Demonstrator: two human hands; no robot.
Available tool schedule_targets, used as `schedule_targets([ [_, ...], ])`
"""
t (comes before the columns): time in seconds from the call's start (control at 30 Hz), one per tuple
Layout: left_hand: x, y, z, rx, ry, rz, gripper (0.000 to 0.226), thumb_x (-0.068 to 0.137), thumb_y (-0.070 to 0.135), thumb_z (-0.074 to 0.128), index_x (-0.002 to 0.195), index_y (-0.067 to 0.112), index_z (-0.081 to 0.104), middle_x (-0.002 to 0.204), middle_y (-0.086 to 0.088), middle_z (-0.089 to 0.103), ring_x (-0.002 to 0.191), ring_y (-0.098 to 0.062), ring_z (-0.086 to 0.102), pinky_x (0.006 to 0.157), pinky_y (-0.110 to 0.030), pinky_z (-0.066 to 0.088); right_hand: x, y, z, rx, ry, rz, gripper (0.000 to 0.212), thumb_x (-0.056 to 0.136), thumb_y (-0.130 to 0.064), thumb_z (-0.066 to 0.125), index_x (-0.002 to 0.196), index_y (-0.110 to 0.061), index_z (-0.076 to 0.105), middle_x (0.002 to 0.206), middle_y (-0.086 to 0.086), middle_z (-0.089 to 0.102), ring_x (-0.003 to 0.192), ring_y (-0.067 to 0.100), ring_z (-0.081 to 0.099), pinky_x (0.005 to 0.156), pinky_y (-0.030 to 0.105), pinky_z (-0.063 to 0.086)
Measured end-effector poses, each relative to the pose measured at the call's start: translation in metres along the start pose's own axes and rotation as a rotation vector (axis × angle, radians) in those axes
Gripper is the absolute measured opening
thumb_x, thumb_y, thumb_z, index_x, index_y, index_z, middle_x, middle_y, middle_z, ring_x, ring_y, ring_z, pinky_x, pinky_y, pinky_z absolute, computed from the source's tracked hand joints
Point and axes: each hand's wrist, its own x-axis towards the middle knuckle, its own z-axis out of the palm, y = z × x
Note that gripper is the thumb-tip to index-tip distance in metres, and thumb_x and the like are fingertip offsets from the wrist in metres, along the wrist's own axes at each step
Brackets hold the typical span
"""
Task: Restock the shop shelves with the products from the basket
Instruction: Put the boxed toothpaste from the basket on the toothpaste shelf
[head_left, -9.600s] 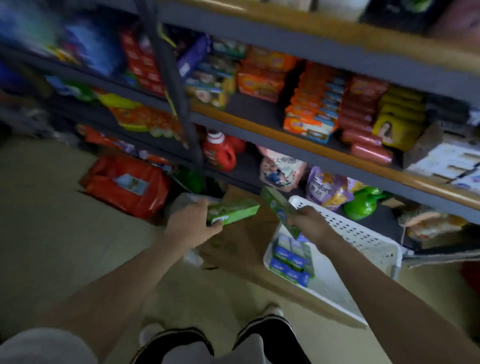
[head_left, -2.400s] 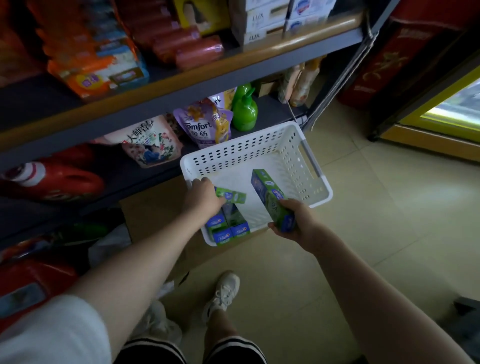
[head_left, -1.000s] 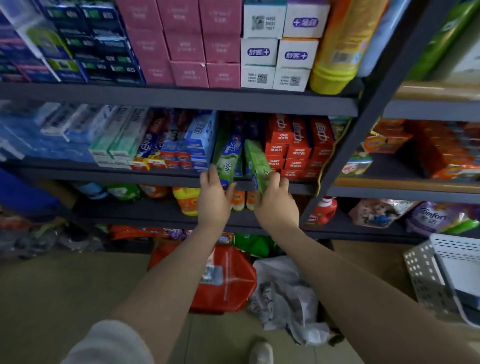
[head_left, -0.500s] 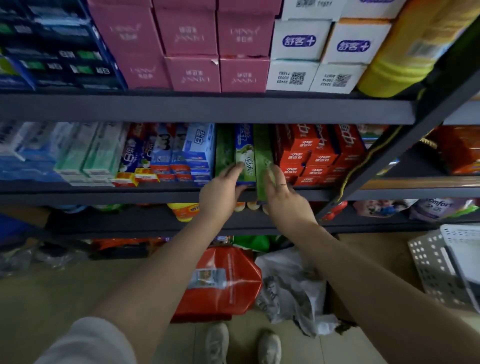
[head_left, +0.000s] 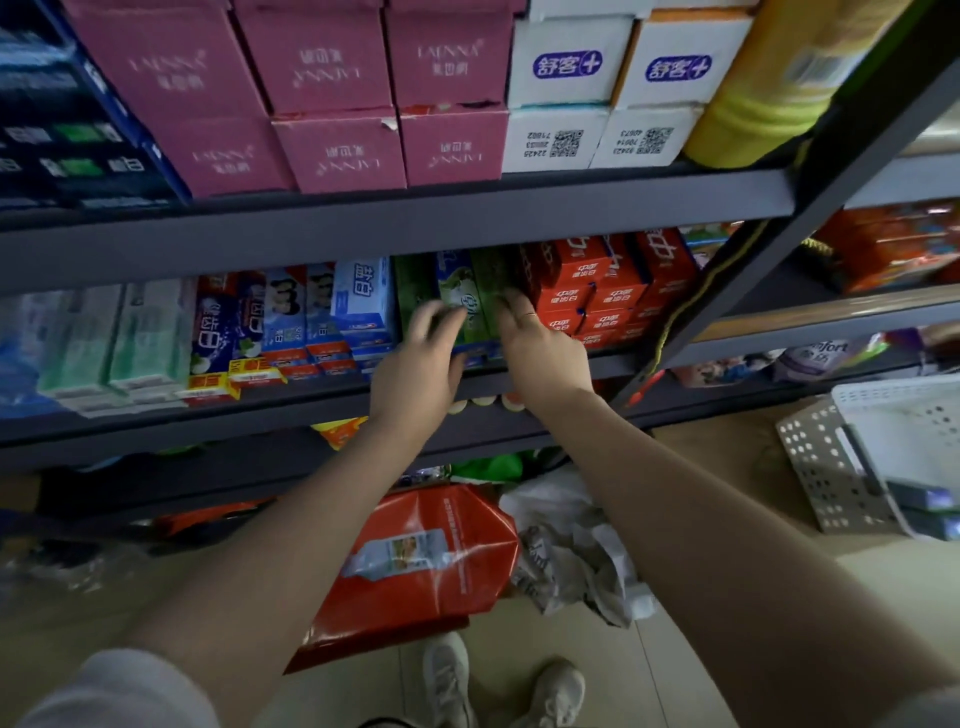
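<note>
Green toothpaste boxes (head_left: 470, 306) stand upright on the middle shelf (head_left: 332, 402), near its front edge, between the blue boxes (head_left: 363, 306) and the red boxes (head_left: 597, 291). Your left hand (head_left: 421, 364) and right hand (head_left: 540, 353) press on them with fairly straight, slightly spread fingers, gripping nothing. They look light, stiff and crushable, so hold them by the long flat sides. More wait in the white basket (head_left: 831, 467).

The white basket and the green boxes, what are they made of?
The white basket looks like hard matte plastic: its stiff wall is full of neat round holes. The green boxes on the shelf look like thin printed cardboard with a slight sheen: flat faces, sharp edges. They are blurred, so that is a guess.
</note>
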Motion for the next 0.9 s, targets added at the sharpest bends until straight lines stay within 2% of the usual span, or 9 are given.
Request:
schedule_targets([
  [0.07,-0.012,0.006,-0.004,-0.006,0.028,0.147,0.035,0.084,0.014,0.059,0.12,0.011,0.056,0.119,-0.012,0.057,0.055,-0.026,0.06,0.04,-0.026,0.038,-0.018,0.012,0.005,0.04,0.116,-0.055,0.064,0.076,-0.002,0.067,0.133,-0.011,0.04,0.151,0.007,0.03,0.073,0.032,0.066,0.046,0.03,0.04],
  [0.17,-0.03,0.031,0.005,-0.043,-0.171,0.313,0.037,0.089,0.03,0.037,0.118,0.016,0.055,0.111,-0.005,0.057,0.054,-0.024,0.057,0.038,-0.029,0.038,-0.069,0.048,0.017,0.077,0.202,-0.058,0.034,0.078,-0.011,0.066,0.11,-0.011,0.058,0.129,0.01,0.056,0.066,0.028,0.067,0.036,0.025,0.034],
  [0.23,-0.035,0.061,0.021,-0.037,-0.344,0.34,0.041,0.091,0.034,0.031,0.124,0.021,0.051,0.118,-0.001,0.054,0.066,-0.025,0.059,0.044,-0.031,0.041,-0.108,0.084,0.021,0.15,0.126,0.041,0.027,0.085,-0.013,0.055,0.113,-0.011,0.056,0.124,0.01,0.056,0.075,0.033,0.066,0.044,0.032,0.043],
  [0.3,-0.036,0.094,0.042,-0.04,-0.513,0.334,0.036,0.094,0.029,0.039,0.129,0.023,0.046,0.127,0.003,0.049,0.086,-0.022,0.06,0.059,-0.035,0.049,-0.143,0.128,0.022,0.193,0.047,0.228,0.033,0.089,-0.016,0.047,0.122,-0.016,0.048,0.123,0.007,0.054,0.087,0.035,0.064,0.056,0.038,0.049],
  [0.4,-0.031,0.146,0.075,-0.077,-0.742,0.36,0.032,0.095,0.025,0.044,0.127,0.021,0.048,0.129,0.002,0.048,0.1,-0.021,0.057,0.079,-0.036,0.051,-0.186,0.196,0.021,0.236,0.012,0.504,0.027,0.089,-0.019,0.045,0.117,-0.018,0.044,0.119,0.007,0.054,0.096,0.035,0.061,0.066,0.039,0.048],
  [0.47,-0.03,0.192,0.106,-0.091,-0.79,0.403,0.031,0.094,0.023,0.045,0.124,0.02,0.051,0.13,0.001,0.049,0.103,-0.022,0.057,0.082,-0.035,0.049,-0.215,0.252,0.021,0.262,-0.026,0.625,0.025,0.088,-0.017,0.045,0.113,-0.015,0.046,0.117,0.009,0.054,0.101,0.035,0.06,0.07,0.038,0.046],
  [0.57,-0.028,0.275,0.156,-0.122,-0.824,0.433,0.029,0.093,0.023,0.045,0.12,0.019,0.053,0.126,-0.001,0.05,0.101,-0.024,0.057,0.08,-0.034,0.049,-0.249,0.34,0.034,0.334,-0.104,0.676,0.041,0.084,-0.012,0.05,0.124,-0.016,0.051,0.13,0.012,0.052,0.116,0.035,0.053,0.09,0.044,0.048],
  [0.77,-0.022,0.429,0.246,-0.252,-0.881,0.314,0.03,0.092,0.017,0.049,0.121,0.012,0.054,0.122,-0.007,0.053,0.105,-0.024,0.054,0.086,-0.029,0.044,-0.283,0.486,0.068,0.382,-0.158,0.845,0.033,0.087,-0.014,0.047,0.119,-0.006,0.05,0.129,0.018,0.047,0.118,0.039,0.047,0.092,0.043,0.043],
  [0.9,-0.005,0.479,0.3,-0.274,-0.867,0.209,0.032,0.091,0.013,0.05,0.123,0.01,0.052,0.123,-0.01,0.053,0.105,-0.024,0.054,0.077,-0.019,0.035,-0.29,0.563,0.094,0.346,-0.29,0.718,0.056,0.083,-0.005,0.042,0.137,-0.019,0.038,0.149,0.01,0.029,0.132,0.035,0.03,0.107,0.044,0.034],
])
